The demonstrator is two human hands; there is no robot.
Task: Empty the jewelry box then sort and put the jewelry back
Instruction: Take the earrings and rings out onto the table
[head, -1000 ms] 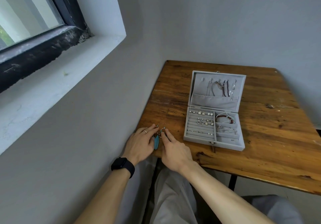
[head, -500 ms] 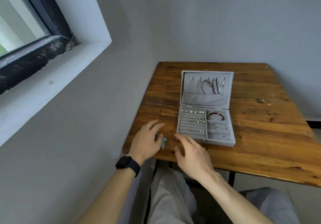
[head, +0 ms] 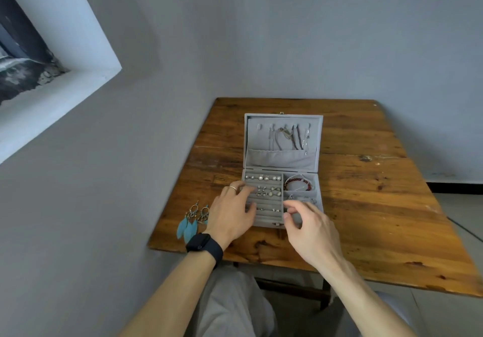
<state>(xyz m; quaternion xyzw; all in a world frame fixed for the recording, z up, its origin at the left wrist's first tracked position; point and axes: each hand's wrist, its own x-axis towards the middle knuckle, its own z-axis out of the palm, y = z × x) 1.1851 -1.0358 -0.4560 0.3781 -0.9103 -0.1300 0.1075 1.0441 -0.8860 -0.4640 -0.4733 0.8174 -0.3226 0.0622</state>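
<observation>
**Head view: both hands over the open jewelry box**

From where one stands, the grey wall (head: 287, 36) fills most of the scene, with a white window recess (head: 65, 56) up on the left. A worn wooden table (head: 366, 219) is pushed into the corner. On it sits the grey jewelry box (head: 277, 157), its lid standing upright and the tray facing the seated person.

The left hand (head: 232, 211), with a black watch (head: 203, 247) on the wrist and a ring (head: 232, 188) on one finger, lies over the left part of the tray, fingers spread and fairly straight across the padded rows, gripping nothing. The right hand (head: 308, 221) hovers over the near right compartment, fingers loosely curled, thumb and forefinger a little apart; I see nothing held between them.

Chains (head: 287, 136) hang from hooks inside the lid. A pair of blue feather earrings (head: 193, 219) lies on the table just left of the left hand, outside the box. A red bracelet (head: 298, 183) rests in the far right compartment, and small studs (head: 264, 178) sit along the far padded rows.
</observation>
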